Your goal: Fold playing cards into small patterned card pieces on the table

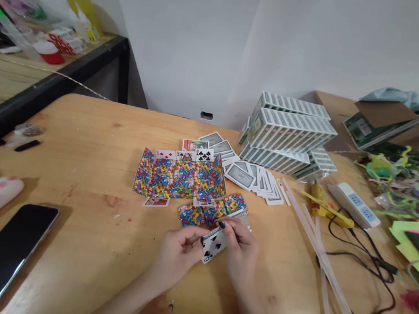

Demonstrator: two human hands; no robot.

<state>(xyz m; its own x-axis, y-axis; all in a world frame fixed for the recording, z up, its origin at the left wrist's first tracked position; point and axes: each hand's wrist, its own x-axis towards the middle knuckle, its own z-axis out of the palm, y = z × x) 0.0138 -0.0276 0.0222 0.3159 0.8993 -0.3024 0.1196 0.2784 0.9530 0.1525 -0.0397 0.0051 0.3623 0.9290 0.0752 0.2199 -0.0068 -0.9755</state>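
Currently clamping fingers of left hand (178, 248) and right hand (241, 248) on a card (214, 245); seemingly folding it, probably needing even pressure next.

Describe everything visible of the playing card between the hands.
The playing card is white with black spades and a corner digit, 6 or 9. It looks like stiff paper. A grey patterned strip runs along its upper edge, perhaps a fold. It slants, touched by the left hand and right hand, on the near side of the smaller colourful piece.
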